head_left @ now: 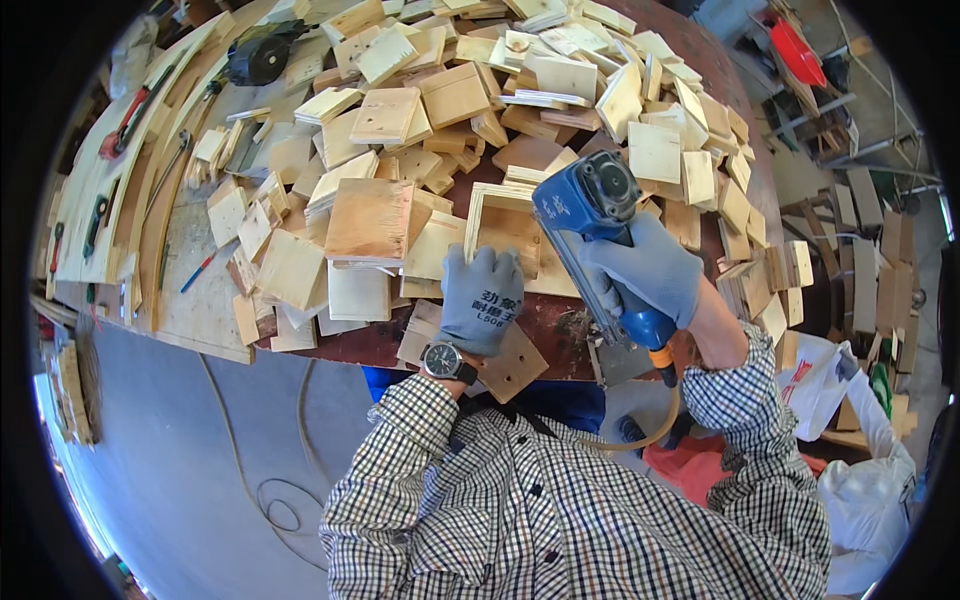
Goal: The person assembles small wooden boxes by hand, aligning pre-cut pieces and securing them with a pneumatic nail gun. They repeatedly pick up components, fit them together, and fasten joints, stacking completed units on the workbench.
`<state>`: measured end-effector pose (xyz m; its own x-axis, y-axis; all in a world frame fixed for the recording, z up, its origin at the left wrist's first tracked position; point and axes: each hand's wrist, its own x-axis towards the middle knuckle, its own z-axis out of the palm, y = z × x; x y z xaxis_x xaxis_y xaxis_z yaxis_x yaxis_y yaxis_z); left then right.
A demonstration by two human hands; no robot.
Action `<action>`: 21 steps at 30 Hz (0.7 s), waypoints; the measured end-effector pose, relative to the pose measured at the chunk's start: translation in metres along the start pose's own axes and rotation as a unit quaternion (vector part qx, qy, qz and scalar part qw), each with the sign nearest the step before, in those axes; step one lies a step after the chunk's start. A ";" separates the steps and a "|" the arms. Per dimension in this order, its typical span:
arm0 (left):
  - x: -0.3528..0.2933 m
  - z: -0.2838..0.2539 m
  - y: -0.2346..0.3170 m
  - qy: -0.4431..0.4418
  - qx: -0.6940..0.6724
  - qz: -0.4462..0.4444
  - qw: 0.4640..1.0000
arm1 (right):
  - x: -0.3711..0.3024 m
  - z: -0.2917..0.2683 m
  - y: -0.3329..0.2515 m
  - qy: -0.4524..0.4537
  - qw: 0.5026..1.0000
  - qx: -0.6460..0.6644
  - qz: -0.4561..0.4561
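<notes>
My right hand (655, 270), in a grey glove, grips the handle of a blue air nail gun (585, 195). A tan air hose (668, 425) runs from the orange fitting at its base. The gun's nose meets the far right part of a small wooden box frame (474, 222), though the exact contact is hidden behind the tool. My left hand (483, 300), also gloved, curls its fingers over the near left end of that frame. Under my left wrist lie flat wooden boards with holes (512, 365) at the table's near edge.
A large heap of wooden blocks and boards (390, 115) covers the dark red table (555, 325). Left are long planks (150, 170), a black power tool (262, 52), red-handled pliers-like tool (120, 130) and a blue pen (197, 274). White sacks (860, 500) stand at right; hoses (235, 440) cross the floor.
</notes>
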<state>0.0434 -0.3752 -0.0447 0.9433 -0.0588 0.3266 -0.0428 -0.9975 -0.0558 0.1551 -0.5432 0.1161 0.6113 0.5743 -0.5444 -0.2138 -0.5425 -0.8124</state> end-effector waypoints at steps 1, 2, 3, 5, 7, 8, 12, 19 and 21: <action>0.001 0.003 0.002 0.002 0.010 0.001 1.000 | -0.001 -0.004 -0.002 -0.011 1.000 -0.002 -0.006; -0.004 0.007 0.002 0.043 -0.002 -0.005 0.999 | -0.002 -0.006 -0.002 -0.026 1.000 -0.002 -0.012; -0.008 0.014 -0.002 0.085 -0.017 -0.006 0.996 | -0.003 -0.006 -0.002 -0.036 0.999 0.001 -0.015; -0.015 0.028 -0.007 0.170 -0.033 -0.033 0.984 | -0.004 0.003 -0.005 -0.034 0.999 -0.001 -0.037; -0.023 0.039 -0.012 0.257 -0.031 -0.087 0.962 | -0.001 0.014 -0.010 -0.047 0.998 -0.012 -0.031; -0.025 0.037 -0.015 0.254 -0.031 -0.092 0.962 | -0.002 0.016 -0.012 -0.050 0.998 -0.021 -0.011; -0.044 -0.008 0.003 0.237 -0.110 -0.190 0.947 | -0.004 0.026 -0.016 -0.048 0.996 -0.067 0.045; -0.034 -0.033 0.037 -0.144 -0.746 -0.462 0.457 | 0.009 0.034 -0.012 -0.090 0.991 -0.075 0.068; -0.028 -0.011 0.036 -0.099 -0.752 -0.477 0.445 | 0.007 0.032 -0.012 -0.085 0.990 -0.082 0.071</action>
<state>0.0123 -0.4101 -0.0456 0.7727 0.2752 -0.5719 0.3756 0.5281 0.7616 0.1374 -0.5132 0.1152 0.4432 0.5724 -0.6899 -0.1538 -0.7096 -0.6876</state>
